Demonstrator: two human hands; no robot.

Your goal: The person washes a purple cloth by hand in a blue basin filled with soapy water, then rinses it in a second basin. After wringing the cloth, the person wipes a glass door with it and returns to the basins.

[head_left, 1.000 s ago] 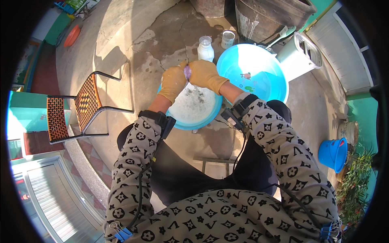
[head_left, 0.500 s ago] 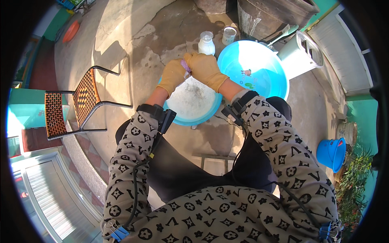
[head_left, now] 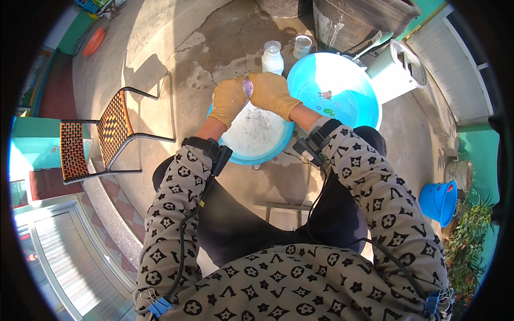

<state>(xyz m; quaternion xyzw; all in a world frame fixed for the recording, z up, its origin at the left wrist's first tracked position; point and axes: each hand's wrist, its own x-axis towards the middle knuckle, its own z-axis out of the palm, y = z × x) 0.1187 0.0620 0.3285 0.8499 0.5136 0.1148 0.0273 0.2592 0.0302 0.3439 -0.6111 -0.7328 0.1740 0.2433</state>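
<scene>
Both my hands wear yellow gloves and meet, fist against fist, above a blue basin (head_left: 257, 159) of cloudy, foamy water with grey specks. My left hand (head_left: 229, 99) is closed on one side of a wet-looking lilac cloth (head_left: 247, 88). On its other side my right hand (head_left: 271, 95) is wrapped round the same cloth. Only a short strip of it shows between the fists; the gloves hide the rest. Just beyond my right hand stands a clear bottle (head_left: 272, 60) with white contents.
A larger light-blue basin (head_left: 377, 115) with water stands right of the foamy one. Near it are a clear cup (head_left: 302, 47), a white bucket (head_left: 383, 80) and a big dark vat (head_left: 356, 24). A woven chair (head_left: 115, 120) stands left; a blue bucket (head_left: 436, 203) sits right.
My fists have shifted and turned slightly against each other, the right a little lower. More of the lilac strip shows between them. The basins and bottle stay in place.
</scene>
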